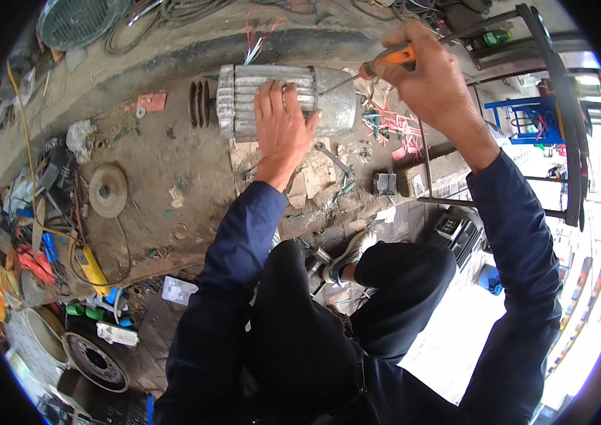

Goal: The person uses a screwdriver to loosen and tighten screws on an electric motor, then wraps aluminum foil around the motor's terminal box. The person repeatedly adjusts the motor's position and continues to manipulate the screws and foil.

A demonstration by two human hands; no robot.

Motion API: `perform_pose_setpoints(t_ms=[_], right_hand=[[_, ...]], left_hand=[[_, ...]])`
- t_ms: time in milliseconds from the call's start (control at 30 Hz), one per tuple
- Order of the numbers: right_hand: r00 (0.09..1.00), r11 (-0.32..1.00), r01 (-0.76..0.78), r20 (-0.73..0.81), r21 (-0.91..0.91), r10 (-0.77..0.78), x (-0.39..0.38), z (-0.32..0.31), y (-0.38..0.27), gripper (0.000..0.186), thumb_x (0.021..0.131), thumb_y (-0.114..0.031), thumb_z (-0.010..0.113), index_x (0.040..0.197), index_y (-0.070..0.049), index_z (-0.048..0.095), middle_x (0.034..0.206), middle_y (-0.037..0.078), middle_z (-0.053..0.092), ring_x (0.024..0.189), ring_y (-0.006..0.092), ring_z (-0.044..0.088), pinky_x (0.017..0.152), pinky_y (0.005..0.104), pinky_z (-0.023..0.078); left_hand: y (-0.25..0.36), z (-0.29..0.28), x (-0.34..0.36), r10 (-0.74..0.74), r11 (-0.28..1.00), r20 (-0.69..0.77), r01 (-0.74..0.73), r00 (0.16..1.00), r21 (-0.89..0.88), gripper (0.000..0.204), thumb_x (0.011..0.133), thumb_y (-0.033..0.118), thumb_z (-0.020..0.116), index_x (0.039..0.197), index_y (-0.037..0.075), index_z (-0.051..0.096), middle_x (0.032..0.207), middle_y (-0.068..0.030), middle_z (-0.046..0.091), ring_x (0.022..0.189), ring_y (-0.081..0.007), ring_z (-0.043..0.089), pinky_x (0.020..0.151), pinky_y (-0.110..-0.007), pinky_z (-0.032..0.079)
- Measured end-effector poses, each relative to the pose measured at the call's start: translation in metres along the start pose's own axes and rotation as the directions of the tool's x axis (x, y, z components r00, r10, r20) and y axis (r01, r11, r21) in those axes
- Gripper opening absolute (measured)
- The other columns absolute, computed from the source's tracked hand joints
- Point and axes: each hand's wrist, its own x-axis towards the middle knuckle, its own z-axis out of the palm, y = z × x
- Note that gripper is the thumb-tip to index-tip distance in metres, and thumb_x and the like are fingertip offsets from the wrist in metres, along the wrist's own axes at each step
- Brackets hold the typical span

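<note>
Hands apart. Left hand point(283, 134) lay palm-down across the ribbed body of the motor point(244, 99), fingers spread, resting on it rather than wrapped round it. Right hand point(431, 81) was closed round the handle of a screwdriver point(396, 55), up and right of the left one. Motor lay on its side on the surface point(166, 159), directly under the left hand, its smooth end cover point(339, 113) right of that hand, below the right.

Shaft slanted down-left from the right hand to the joint between body and cover. Couldn't tell if the tip touched.

My read: driver work at that joint. Doing it well meant seating the tip square in the gap, adding force gradually and shifting round the joint rather than forcing one spot. The round body could roll, so the left hand had to bear down firmly. Its thumb sat close to the joint; a slipping tip could catch it, so better moved further along the ribs.

Red wires point(403, 127) lay below the right hand, worth keeping clear. Wrench point(336, 159) lay just right of the left wrist.
</note>
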Motion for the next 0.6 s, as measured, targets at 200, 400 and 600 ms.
perform_pose_setpoints(t_ms=[200,400,600], right_hand=[[0.959,0.954,-0.193,-0.163,0.229,0.233,-0.061,-0.017,0.061,0.035,0.096,-0.015,0.081,0.122,0.001,0.065,0.105,0.013,0.076,0.092,0.0164,0.073,0.079,0.0297,0.060],[0.520,0.024,-0.189,0.079,0.982,0.851,-0.171,0.125,0.146,0.019,0.095,-0.005,0.076,0.109,-0.001,0.065,0.096,0.009,0.073,0.074,0.0181,0.069,0.068,0.0315,0.060],[0.279,0.017,-0.462,0.127,0.887,0.952,-0.249,0.266,0.150,0.033,0.100,-0.026,0.075,0.114,0.003,0.067,0.091,0.008,0.072,0.067,0.0143,0.065,0.063,0.0287,0.055]], left_hand=[[-0.002,0.003,0.001,0.021,1.000,-0.008,-0.021,1.000,0.023,0.078,0.088,0.044,0.086,0.141,0.000,0.049,0.143,-0.0205,0.049,0.144,-0.0408,0.040,0.125,-0.057,0.030],[-0.002,0.006,0.000,0.038,0.999,-0.020,-0.037,0.999,0.040,0.077,0.087,0.043,0.086,0.140,0.000,0.051,0.143,-0.0198,0.049,0.145,-0.0407,0.039,0.124,-0.057,0.029],[0.001,0.006,0.002,0.061,0.994,-0.009,-0.059,0.998,0.094,0.081,0.088,0.045,0.085,0.142,-0.002,0.049,0.144,-0.0204,0.049,0.145,-0.0414,0.039,0.125,-0.057,0.029]])
